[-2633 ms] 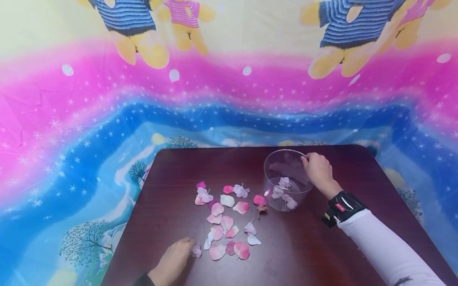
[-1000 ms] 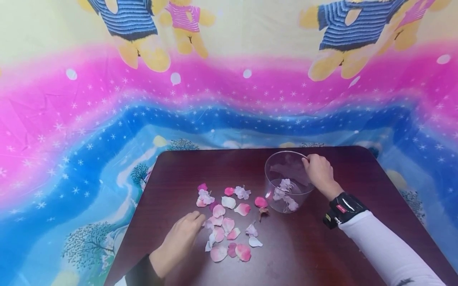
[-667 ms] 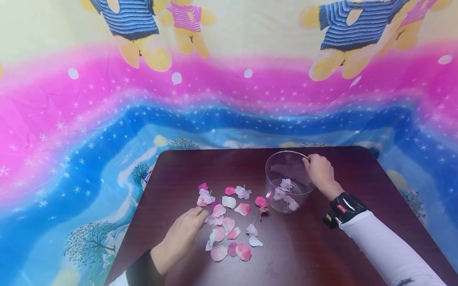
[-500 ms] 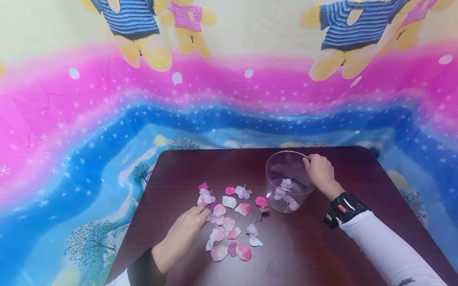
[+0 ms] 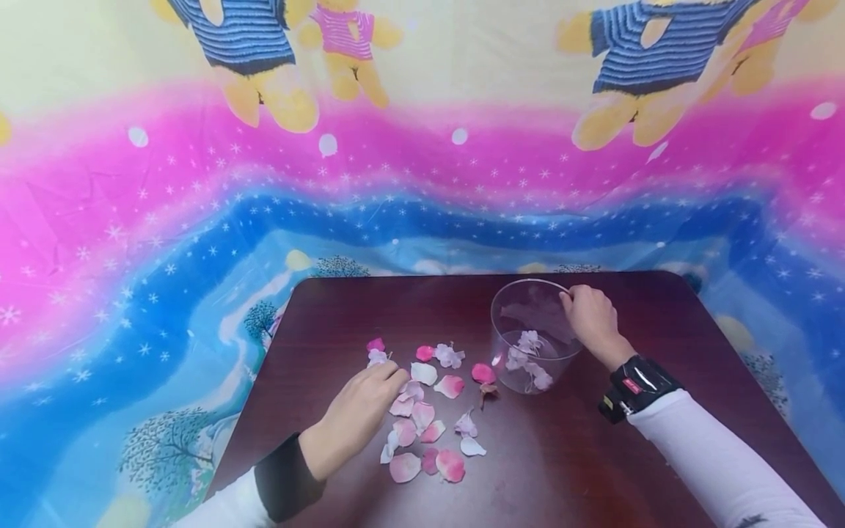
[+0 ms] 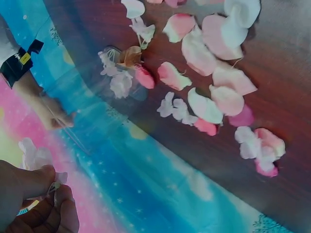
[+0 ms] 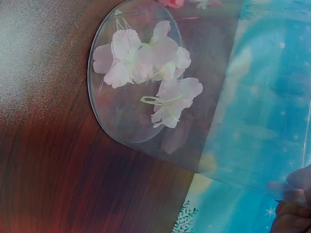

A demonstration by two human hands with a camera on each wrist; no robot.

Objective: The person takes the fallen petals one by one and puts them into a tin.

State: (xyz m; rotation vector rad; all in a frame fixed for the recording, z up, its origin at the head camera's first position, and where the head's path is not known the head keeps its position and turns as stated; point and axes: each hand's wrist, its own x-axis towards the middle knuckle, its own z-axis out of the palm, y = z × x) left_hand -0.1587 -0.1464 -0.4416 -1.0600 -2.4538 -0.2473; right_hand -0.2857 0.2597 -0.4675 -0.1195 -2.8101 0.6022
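Observation:
My left hand (image 5: 356,407) is over the left side of the scattered petals. In the left wrist view its thumb and fingers pinch a pale pink blossom (image 6: 35,155) by the stem end. At the right, my right hand (image 5: 596,323) grips the rim of a clear round container (image 5: 528,308), thumb on one side of the wall and fingers on the other. The container stands on the table, and several pale blossoms (image 7: 129,58) with thin stems lie on its bottom. A deep pink petal (image 5: 483,373) and a brown dried bit (image 5: 487,392) lie just left of it.
Pink, white and magenta petals are spread over the middle of the dark wooden table (image 5: 561,469). Among them lie loose pale blossoms (image 5: 450,356), one (image 5: 465,423) near a white petal (image 5: 472,446). A patterned cloth (image 5: 422,169) hangs behind the table.
My left hand has picked up the blossom from the near left of the table and carried it up and to the right. The right hand keeps its grip on the container in place.

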